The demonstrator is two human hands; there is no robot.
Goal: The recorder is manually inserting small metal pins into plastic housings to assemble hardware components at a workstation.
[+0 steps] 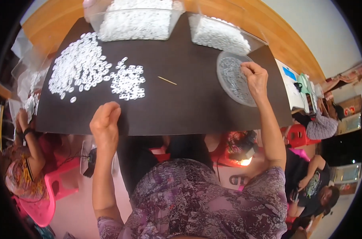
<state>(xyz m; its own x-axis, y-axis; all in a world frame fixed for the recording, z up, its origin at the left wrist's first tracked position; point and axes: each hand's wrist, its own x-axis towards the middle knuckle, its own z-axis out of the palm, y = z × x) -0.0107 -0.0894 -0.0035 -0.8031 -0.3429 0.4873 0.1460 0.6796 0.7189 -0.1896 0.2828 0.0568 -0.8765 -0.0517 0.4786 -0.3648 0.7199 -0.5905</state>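
My right hand (256, 81) is over the right side of a round, clear plastic tray (219, 72), fingers pinched together. Small silvery metal pieces (233, 77) fill the tray; whatever the fingertips hold is too small to make out. Near the table's front edge, my left hand (105, 121) has its fingers curled closed, and their contents are hidden. Beyond it lies a small cluster of white plastic pieces (128, 83), with a larger heap of white oval pieces (79, 63) to its left. A thin wooden stick (167, 80) rests on the dark table (181, 111) between my hands.
At the table's far side stand two clear plastic bins (176, 24) (257, 36) full of white pieces. A person (27, 159) sits at the left near a pink chair (49, 199). Other people (322, 125) sit at the right, by a white table (294, 89) and red stools (298, 135).
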